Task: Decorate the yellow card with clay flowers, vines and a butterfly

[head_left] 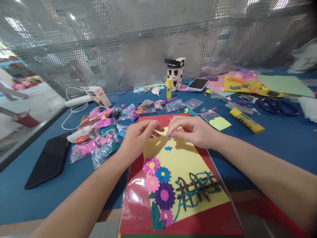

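My right hand (192, 130) is closed in a pinch over the upper part of a yellow sheet (183, 155), with a tiny blue clay piece (169, 137) at its fingertips. Just below lies a small blue clay flower (168, 148) with a yellow base. Opposite, my left hand (140, 137) hovers over the sheet's upper left, fingers loosely bent and apart, holding nothing I can see. Pink, blue and purple clay flowers (164, 195) with green leaves (155, 215) decorate the left side. A brown clay fence (193, 186) wound with teal vines is at lower right.
Beneath the sheet is a red board (138, 205). Clay packets (86, 147) and a black phone-like slab (49, 160) lie left. Behind stand a glue stick (169, 88) and a lidded cup (175, 74), near a phone (198, 84). Scissors (278, 106) and a yellow tube (247, 121) lie right.
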`<state>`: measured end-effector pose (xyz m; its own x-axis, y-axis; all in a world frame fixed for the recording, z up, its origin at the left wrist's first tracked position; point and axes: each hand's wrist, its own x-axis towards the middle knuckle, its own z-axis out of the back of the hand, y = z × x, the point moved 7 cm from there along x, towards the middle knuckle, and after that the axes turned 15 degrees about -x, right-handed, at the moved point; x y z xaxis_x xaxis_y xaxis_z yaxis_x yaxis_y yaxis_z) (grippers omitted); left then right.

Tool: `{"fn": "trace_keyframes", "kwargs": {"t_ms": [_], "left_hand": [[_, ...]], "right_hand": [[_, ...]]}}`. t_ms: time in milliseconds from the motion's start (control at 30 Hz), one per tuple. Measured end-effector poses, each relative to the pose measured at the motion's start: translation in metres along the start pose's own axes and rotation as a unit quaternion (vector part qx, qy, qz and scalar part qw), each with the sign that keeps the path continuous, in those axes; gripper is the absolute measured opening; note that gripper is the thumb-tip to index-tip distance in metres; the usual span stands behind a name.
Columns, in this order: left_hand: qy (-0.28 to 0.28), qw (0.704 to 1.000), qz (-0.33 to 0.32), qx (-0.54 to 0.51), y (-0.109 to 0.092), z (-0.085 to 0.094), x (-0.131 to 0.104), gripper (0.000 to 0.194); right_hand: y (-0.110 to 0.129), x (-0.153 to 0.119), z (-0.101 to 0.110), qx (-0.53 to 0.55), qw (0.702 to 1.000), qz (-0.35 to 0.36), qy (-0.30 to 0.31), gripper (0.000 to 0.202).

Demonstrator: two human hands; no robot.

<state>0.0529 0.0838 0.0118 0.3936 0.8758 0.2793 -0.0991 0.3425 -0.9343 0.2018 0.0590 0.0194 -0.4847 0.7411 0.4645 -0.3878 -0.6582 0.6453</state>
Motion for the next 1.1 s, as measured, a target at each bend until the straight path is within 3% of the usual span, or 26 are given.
{"fn": "trace_keyframes", "kwargs": {"t_ms": [133,267,533,1100], "left_hand": [[0.042,0.961,-0.129,0.242,-0.008,-0.002,0.002,0.028],[0.086,0.937,-0.186,0.283,-0.006,-0.009,0.000,0.023],[0.079,0.936,-0.196,0.280,-0.001,-0.010,0.001,0.022],[0.096,0.947,-0.154,0.263,0.003,-0.013,0.003,0.026]], "right_hand": [[-0.017,-0.002,-0.015,-0.053,0.996,-0.008,0.067,0.013],[-0.028,-0.004,-0.025,-0.063,0.992,-0.021,0.109,0.013],[-0.028,-0.004,-0.027,-0.110,0.986,0.000,0.127,0.015],[-0.023,-0.006,-0.029,-0.162,0.978,0.037,0.127,0.013]]}}
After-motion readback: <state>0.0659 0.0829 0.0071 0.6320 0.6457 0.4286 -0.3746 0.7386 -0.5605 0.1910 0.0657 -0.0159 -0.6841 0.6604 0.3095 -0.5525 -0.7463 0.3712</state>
